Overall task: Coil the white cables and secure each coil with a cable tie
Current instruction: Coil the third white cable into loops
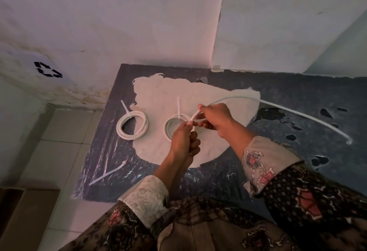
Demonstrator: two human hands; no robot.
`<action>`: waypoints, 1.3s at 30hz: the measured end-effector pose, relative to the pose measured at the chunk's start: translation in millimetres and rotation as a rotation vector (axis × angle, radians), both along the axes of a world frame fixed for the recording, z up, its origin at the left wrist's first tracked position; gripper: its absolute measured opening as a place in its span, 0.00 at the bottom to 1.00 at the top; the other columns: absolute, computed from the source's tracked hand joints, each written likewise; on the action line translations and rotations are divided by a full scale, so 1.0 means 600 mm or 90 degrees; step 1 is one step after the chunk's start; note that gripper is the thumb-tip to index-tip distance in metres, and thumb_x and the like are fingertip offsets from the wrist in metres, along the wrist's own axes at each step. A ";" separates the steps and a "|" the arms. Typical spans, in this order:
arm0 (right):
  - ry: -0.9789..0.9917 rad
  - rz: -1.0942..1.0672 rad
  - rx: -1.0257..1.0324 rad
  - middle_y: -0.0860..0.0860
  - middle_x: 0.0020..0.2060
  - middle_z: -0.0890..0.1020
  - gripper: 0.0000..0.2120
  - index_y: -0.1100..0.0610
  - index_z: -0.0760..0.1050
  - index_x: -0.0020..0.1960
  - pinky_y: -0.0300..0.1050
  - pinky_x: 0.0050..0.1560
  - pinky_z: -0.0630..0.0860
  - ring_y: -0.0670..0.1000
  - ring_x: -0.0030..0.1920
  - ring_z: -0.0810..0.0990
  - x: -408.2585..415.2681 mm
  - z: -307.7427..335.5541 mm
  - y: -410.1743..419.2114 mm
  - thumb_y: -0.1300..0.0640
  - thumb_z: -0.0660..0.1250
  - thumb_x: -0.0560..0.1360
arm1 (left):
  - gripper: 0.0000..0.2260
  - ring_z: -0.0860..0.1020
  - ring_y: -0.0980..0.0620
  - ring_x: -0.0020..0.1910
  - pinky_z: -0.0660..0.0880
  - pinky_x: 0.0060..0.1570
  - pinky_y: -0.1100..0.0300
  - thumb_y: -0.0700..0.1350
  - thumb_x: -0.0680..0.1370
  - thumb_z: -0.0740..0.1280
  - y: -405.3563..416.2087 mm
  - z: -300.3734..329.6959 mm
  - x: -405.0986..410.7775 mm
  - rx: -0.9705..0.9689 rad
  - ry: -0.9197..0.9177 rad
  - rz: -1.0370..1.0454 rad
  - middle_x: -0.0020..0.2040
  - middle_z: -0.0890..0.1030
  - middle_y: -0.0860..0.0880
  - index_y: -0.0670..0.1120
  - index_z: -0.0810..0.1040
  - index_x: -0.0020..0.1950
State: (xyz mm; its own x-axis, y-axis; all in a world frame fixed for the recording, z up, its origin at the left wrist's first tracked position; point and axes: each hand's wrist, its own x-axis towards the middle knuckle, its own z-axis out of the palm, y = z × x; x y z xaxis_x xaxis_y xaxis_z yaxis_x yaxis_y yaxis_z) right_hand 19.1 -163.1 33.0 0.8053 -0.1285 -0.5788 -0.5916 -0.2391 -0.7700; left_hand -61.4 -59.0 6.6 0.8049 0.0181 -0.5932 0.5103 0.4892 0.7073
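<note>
Two coils (132, 124) already lie tied on the worn mat (278, 96), each with its tie tail sticking up; a third white cable (297, 116) is only starting its first loop. Its near end is pinched in the left hand (184, 139), while the right hand (215, 118) curls round the cable just beyond, both raised over the second coil. Next, I judge, the long trailing length must be drawn in and wound; a spare cable tie (107, 173) waits near the mat's left edge.
</note>
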 end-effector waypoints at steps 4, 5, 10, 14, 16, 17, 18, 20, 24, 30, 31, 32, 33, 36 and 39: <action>-0.152 0.039 -0.282 0.53 0.60 0.78 0.21 0.50 0.70 0.64 0.48 0.50 0.78 0.54 0.53 0.81 0.012 -0.011 -0.033 0.43 0.69 0.76 | 0.11 0.55 0.56 0.21 0.54 0.18 0.66 0.46 0.86 0.54 0.017 0.025 0.020 -0.023 0.002 0.019 0.26 0.60 0.52 0.45 0.72 0.49; -0.184 0.091 -0.364 0.55 0.65 0.72 0.25 0.47 0.64 0.69 0.50 0.54 0.76 0.56 0.60 0.77 0.015 -0.019 -0.043 0.45 0.69 0.76 | 0.11 0.55 0.56 0.21 0.54 0.18 0.66 0.46 0.86 0.54 0.025 0.032 0.023 -0.047 0.003 0.016 0.26 0.60 0.53 0.45 0.72 0.48; -0.200 0.344 -0.516 0.51 0.79 0.59 0.27 0.39 0.59 0.71 0.69 0.74 0.51 0.60 0.80 0.50 0.038 -0.051 -0.070 0.51 0.67 0.77 | 0.16 0.51 0.56 0.20 0.49 0.19 0.67 0.52 0.84 0.55 0.055 0.053 0.033 -0.190 0.042 -0.037 0.23 0.56 0.53 0.49 0.66 0.37; -0.247 0.321 -0.504 0.51 0.70 0.72 0.21 0.43 0.63 0.67 0.69 0.74 0.52 0.58 0.73 0.68 0.048 -0.068 -0.069 0.51 0.67 0.79 | 0.23 0.52 0.55 0.20 0.50 0.20 0.64 0.59 0.82 0.59 0.049 0.058 0.030 -0.239 0.054 -0.036 0.23 0.56 0.53 0.50 0.60 0.31; -0.257 0.334 -0.535 0.54 0.69 0.73 0.21 0.48 0.64 0.69 0.69 0.74 0.57 0.59 0.70 0.70 0.051 -0.079 -0.080 0.50 0.67 0.79 | 0.23 0.50 0.54 0.22 0.50 0.20 0.63 0.58 0.82 0.59 0.048 0.062 0.034 -0.254 0.040 -0.030 0.23 0.56 0.52 0.51 0.57 0.33; -0.256 0.342 -0.552 0.55 0.68 0.73 0.20 0.49 0.65 0.69 0.69 0.74 0.57 0.60 0.70 0.70 0.052 -0.086 -0.087 0.49 0.65 0.80 | 0.22 0.49 0.54 0.22 0.49 0.20 0.63 0.58 0.82 0.59 0.048 0.064 0.036 -0.261 0.034 -0.027 0.22 0.56 0.52 0.51 0.55 0.34; -0.259 0.340 -0.561 0.56 0.67 0.74 0.19 0.50 0.65 0.69 0.71 0.73 0.57 0.61 0.69 0.71 0.053 -0.089 -0.094 0.49 0.63 0.81 | 0.22 0.49 0.54 0.23 0.49 0.21 0.63 0.57 0.83 0.59 0.048 0.066 0.039 -0.265 0.026 -0.023 0.22 0.56 0.53 0.51 0.54 0.35; -0.276 0.311 -0.546 0.57 0.61 0.77 0.14 0.49 0.66 0.69 0.73 0.70 0.58 0.62 0.63 0.76 0.054 -0.097 -0.109 0.50 0.58 0.83 | 0.22 0.49 0.54 0.22 0.49 0.21 0.63 0.56 0.83 0.58 0.047 0.066 0.044 -0.264 0.014 -0.013 0.21 0.56 0.53 0.51 0.54 0.34; -0.315 0.332 -0.480 0.58 0.54 0.80 0.16 0.48 0.68 0.71 0.54 0.55 0.78 0.58 0.53 0.80 0.038 -0.115 -0.137 0.51 0.54 0.85 | 0.24 0.55 0.56 0.17 0.53 0.18 0.65 0.56 0.84 0.56 0.040 0.063 0.061 -0.251 0.001 0.027 0.20 0.58 0.53 0.49 0.58 0.31; -0.414 0.281 -0.504 0.56 0.46 0.87 0.17 0.52 0.76 0.68 0.52 0.47 0.81 0.60 0.44 0.85 -0.031 -0.123 -0.159 0.49 0.58 0.84 | 0.27 0.56 0.54 0.18 0.57 0.19 0.63 0.58 0.84 0.54 0.030 0.056 0.076 -0.221 0.038 0.010 0.21 0.58 0.51 0.48 0.61 0.28; -0.425 0.295 -0.533 0.56 0.40 0.87 0.16 0.52 0.77 0.66 0.48 0.41 0.80 0.60 0.38 0.85 -0.041 -0.123 -0.165 0.50 0.59 0.83 | 0.25 0.55 0.54 0.19 0.57 0.20 0.63 0.56 0.85 0.54 0.032 0.048 0.079 -0.226 0.047 0.004 0.21 0.57 0.51 0.49 0.60 0.29; -0.429 0.310 -0.554 0.56 0.35 0.85 0.14 0.52 0.79 0.64 0.45 0.36 0.76 0.59 0.33 0.83 -0.052 -0.122 -0.170 0.51 0.61 0.82 | 0.23 0.55 0.54 0.18 0.57 0.21 0.62 0.53 0.85 0.54 0.036 0.041 0.082 -0.236 0.054 0.000 0.22 0.57 0.52 0.49 0.59 0.30; -0.435 0.321 -0.572 0.55 0.31 0.84 0.13 0.52 0.80 0.62 0.43 0.33 0.72 0.59 0.29 0.81 -0.061 -0.120 -0.176 0.53 0.64 0.81 | 0.22 0.56 0.55 0.18 0.56 0.21 0.61 0.50 0.85 0.54 0.041 0.033 0.086 -0.245 0.062 -0.004 0.22 0.57 0.52 0.49 0.60 0.31; -0.444 0.385 -0.614 0.53 0.25 0.80 0.10 0.54 0.82 0.57 0.40 0.27 0.67 0.55 0.23 0.74 -0.079 -0.107 -0.187 0.55 0.67 0.78 | 0.18 0.57 0.55 0.18 0.58 0.22 0.61 0.45 0.85 0.51 0.045 0.021 0.093 -0.244 0.099 -0.003 0.23 0.58 0.52 0.48 0.63 0.34; -0.395 0.524 -0.656 0.51 0.27 0.80 0.09 0.52 0.79 0.54 0.43 0.27 0.73 0.55 0.25 0.77 -0.091 -0.085 -0.183 0.53 0.62 0.79 | 0.20 0.57 0.55 0.17 0.58 0.19 0.64 0.44 0.85 0.51 0.021 0.023 0.091 -0.171 0.122 0.067 0.22 0.60 0.52 0.47 0.62 0.33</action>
